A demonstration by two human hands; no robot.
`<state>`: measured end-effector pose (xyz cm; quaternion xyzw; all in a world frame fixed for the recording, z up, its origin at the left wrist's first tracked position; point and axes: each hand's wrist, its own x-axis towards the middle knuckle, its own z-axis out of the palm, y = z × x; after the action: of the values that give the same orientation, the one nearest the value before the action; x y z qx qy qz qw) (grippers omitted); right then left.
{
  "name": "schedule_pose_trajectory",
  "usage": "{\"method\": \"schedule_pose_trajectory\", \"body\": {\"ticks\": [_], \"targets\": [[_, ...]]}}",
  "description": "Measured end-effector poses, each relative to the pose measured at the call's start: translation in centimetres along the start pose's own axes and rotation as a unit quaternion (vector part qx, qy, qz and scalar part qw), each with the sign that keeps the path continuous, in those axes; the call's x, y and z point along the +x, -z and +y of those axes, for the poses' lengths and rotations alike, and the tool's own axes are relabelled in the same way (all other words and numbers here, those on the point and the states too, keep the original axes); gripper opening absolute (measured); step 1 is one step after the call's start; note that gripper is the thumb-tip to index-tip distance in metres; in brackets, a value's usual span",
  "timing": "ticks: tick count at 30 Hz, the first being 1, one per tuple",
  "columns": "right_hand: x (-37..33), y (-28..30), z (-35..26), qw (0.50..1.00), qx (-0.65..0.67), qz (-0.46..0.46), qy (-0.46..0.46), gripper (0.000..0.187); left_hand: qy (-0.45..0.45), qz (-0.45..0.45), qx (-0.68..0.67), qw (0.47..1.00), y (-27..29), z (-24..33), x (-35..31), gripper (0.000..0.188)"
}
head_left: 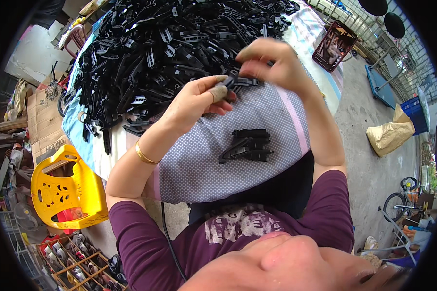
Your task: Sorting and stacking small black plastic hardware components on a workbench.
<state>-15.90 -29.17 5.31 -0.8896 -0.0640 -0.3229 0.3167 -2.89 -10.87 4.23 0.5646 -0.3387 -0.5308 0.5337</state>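
Observation:
My left hand (pixel 201 99) is closed on a small black plastic part (pixel 231 81), pinched between thumb and fingers above the cloth. One of its fingers has a pale wrap around it. Just to the right and a little farther off, my right hand (pixel 275 63) is raised with curled fingers. Motion smears its fingertips, and whether they hold anything is hidden. A large heap of black plastic parts (pixel 145 63) covers the far side of the table. Nearer to me, several similar black parts (pixel 250 145) lie together on the grey patterned cloth (pixel 194 169).
A phone (pixel 335 45) with a lit screen stands at the table's right edge. On the left is a yellow plastic chair (pixel 68 189), close to the table. A tan sack (pixel 391 133), a blue crate (pixel 415 116) and a bicycle (pixel 398 203) stand farther right.

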Motion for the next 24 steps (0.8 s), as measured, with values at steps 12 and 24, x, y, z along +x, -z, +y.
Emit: {"method": "schedule_pose_trajectory", "body": {"ticks": [12, 24], "targets": [[2.7, 4.9, 17.0, 0.817, -0.434, -0.029, -0.378, 0.027, -0.100, -0.103, 0.075, 0.987, -1.5, -0.9, -0.5, 0.037], [1.6, 2.9, 9.4, 0.928, -0.283, 0.131, -0.205, 0.035, -0.146, 0.035, 0.213, 0.966, -1.7, -1.1, -0.9, 0.040]]}}
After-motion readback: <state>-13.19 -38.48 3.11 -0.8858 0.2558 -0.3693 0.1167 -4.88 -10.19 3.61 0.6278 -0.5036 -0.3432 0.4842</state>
